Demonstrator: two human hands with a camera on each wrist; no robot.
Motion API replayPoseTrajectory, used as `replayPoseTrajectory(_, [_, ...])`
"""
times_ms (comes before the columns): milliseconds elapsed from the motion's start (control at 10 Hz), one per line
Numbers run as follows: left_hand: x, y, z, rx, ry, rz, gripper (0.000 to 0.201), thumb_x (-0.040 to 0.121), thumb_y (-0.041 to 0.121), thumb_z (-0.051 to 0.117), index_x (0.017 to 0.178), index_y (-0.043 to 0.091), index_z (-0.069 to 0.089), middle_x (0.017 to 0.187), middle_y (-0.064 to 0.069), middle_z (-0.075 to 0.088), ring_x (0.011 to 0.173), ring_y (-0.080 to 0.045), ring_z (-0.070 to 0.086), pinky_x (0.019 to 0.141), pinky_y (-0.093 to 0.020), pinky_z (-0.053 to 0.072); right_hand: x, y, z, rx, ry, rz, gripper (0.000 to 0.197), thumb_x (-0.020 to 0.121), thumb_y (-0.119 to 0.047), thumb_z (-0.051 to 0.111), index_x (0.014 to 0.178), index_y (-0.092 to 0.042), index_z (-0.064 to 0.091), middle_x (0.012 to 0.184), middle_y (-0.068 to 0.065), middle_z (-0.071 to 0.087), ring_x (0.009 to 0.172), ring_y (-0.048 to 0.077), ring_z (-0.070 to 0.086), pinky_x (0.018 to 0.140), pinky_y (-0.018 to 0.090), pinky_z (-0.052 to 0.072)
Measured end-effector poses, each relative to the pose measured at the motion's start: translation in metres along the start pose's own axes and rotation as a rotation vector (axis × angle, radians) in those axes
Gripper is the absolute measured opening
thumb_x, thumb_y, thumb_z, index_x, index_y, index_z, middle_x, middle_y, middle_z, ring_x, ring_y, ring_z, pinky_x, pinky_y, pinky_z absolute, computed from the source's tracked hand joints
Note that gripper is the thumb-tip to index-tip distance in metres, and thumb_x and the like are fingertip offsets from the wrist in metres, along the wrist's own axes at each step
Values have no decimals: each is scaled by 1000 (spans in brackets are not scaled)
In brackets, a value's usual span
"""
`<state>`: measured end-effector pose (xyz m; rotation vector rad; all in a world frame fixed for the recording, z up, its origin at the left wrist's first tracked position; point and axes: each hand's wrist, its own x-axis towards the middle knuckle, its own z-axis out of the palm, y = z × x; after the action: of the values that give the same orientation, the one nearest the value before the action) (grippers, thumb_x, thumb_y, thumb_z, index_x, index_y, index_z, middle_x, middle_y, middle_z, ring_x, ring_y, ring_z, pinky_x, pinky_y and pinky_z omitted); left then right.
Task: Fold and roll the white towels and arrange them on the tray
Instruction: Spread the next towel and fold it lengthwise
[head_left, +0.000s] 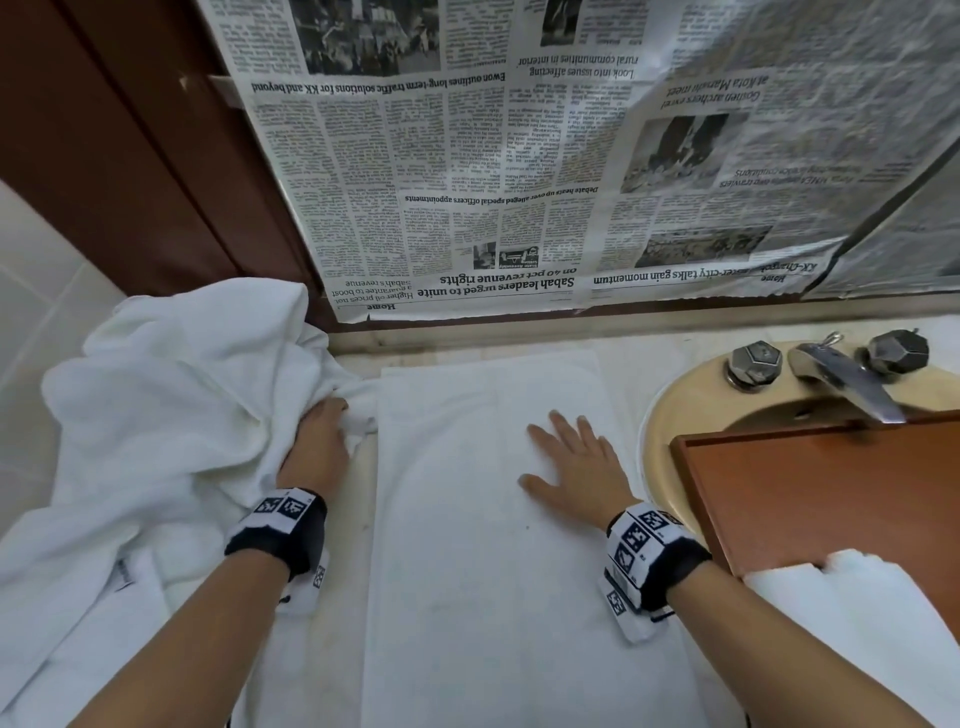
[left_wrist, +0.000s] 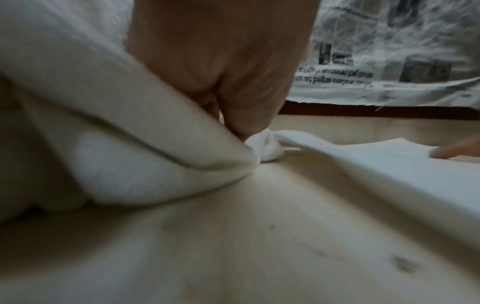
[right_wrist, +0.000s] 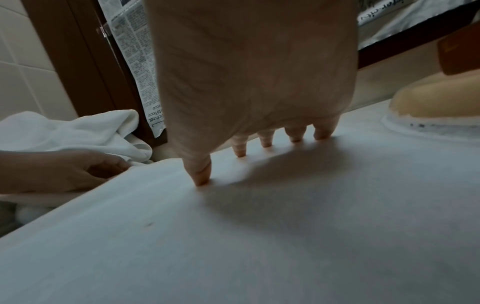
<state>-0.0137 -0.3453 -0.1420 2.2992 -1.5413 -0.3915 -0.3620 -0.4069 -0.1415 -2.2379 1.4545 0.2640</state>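
Note:
A white towel (head_left: 483, 545) lies flat as a long folded strip down the middle of the counter. My right hand (head_left: 569, 462) presses on its upper right part with fingers (right_wrist: 266, 139) spread and straight. My left hand (head_left: 322, 436) sits at the strip's left edge, fingers curled and pinching a bunched white fold (left_wrist: 265, 148) beside a heap of crumpled white towels (head_left: 171, 415). The brown wooden tray (head_left: 810, 488) rests across the sink at the right, and a white towel (head_left: 862, 608) lies at its near end.
A beige sink (head_left: 675, 415) with a chrome faucet (head_left: 847, 384) and two knobs lies at the right. Newspaper (head_left: 519, 156) covers the wall behind the counter. A dark wooden frame (head_left: 130, 156) and white tiles (head_left: 31, 291) stand at the left.

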Motion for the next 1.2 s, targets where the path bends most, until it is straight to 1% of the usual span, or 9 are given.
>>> replayPoseTrajectory(100, [1,-7,-4,-35,51,-76,36,97,2,49,132,-1,52,127,-27,58,115,-39,57,99,-45,42,-2,3,0,-2,4,13,75,94,-67,37,156,-42,3,164,-10,-17,151,23,-16,122,45,-3])
replayPoseTrajectory(200, [9,-9,-4,-104,68,-122,42,94,-10,44,133,0,52,129,-24,58,117,-39,56,98,-45,45,-4,4,1,5,14,26,75,94,-67,36,156,-42,2,164,-10,-17,151,23,-16,122,45,-3])
replayPoseTrajectory(300, [22,-20,0,-58,28,-96,33,93,-6,48,125,-4,57,125,-26,58,117,-42,55,103,-49,43,-6,5,4,4,22,38,75,94,-68,36,156,-43,1,164,-11,-17,151,23,-16,122,45,-3])
replayPoseTrajectory(400, [22,-25,7,57,-8,-36,36,96,8,54,129,-4,56,128,-29,57,121,-44,52,108,-49,37,-7,5,5,6,26,49,75,94,-67,35,156,-43,0,164,-11,-18,151,24,-18,121,45,-5])
replayPoseTrajectory(600, [8,-19,18,9,-13,108,40,98,21,54,134,4,55,134,-21,56,128,-39,50,111,-48,36,-4,2,7,9,21,66,76,94,-64,37,156,-42,0,164,-9,-19,151,25,-19,121,47,-6])
replayPoseTrajectory(800, [7,-23,20,16,-79,110,54,94,50,42,144,31,47,148,-9,47,137,-33,41,116,-48,30,-3,0,8,4,30,68,76,94,-64,38,156,-42,1,164,-9,-17,151,25,-17,122,47,-4])
replayPoseTrajectory(900, [8,-22,21,0,-77,69,44,99,41,52,142,28,53,152,-9,43,139,-33,36,119,-44,25,-3,1,9,9,39,71,76,93,-64,38,156,-42,1,164,-10,-17,151,25,-17,122,47,-4])
replayPoseTrajectory(1100, [12,-23,20,-87,-48,-15,40,102,27,55,139,14,57,153,-16,41,143,-32,35,119,-38,21,-3,2,9,8,39,65,75,94,-65,37,156,-43,1,164,-10,-17,151,24,-17,122,46,-5])
replayPoseTrajectory(1200, [14,-39,16,-89,-45,-25,39,101,31,56,135,13,59,146,-18,49,136,-36,43,117,-44,30,-5,4,9,13,43,57,74,94,-65,36,156,-43,1,164,-10,-18,151,24,-18,122,46,-5])
